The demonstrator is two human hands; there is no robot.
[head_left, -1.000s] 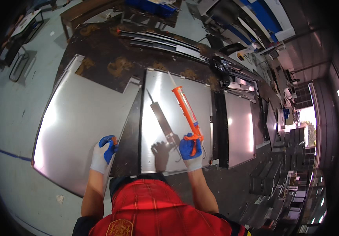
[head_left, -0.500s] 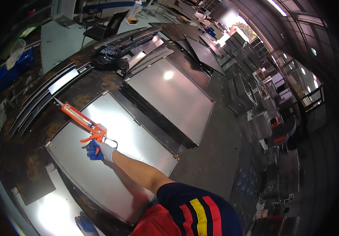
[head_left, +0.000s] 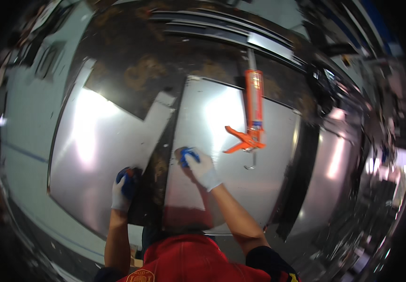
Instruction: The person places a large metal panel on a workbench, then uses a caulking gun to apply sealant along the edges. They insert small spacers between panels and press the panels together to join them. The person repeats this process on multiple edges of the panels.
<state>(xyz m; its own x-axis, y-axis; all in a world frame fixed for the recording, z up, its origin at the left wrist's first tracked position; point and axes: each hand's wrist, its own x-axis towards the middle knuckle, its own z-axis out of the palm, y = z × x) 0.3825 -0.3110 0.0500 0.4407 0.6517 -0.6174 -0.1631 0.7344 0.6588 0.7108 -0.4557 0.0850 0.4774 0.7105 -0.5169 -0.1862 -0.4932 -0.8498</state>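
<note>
on the bench: steel sheets [head_left: 240, 141] lying flat
left hand [head_left: 124, 189]: gripping a sheet's edge
right hand [head_left: 198, 165]: fingers pressing flat, grasping nothing
caulking gun [head_left: 253, 113]: lying released nearby

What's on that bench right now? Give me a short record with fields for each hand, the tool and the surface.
Left hand: gloved white and blue, resting on the dark strip between sheets.
Right hand: gloved, pressed on the middle shiny metal sheet.
Tool: orange caulking gun, lying on that sheet, apart from both hands.
Surface: dark rusty worktable.
</note>
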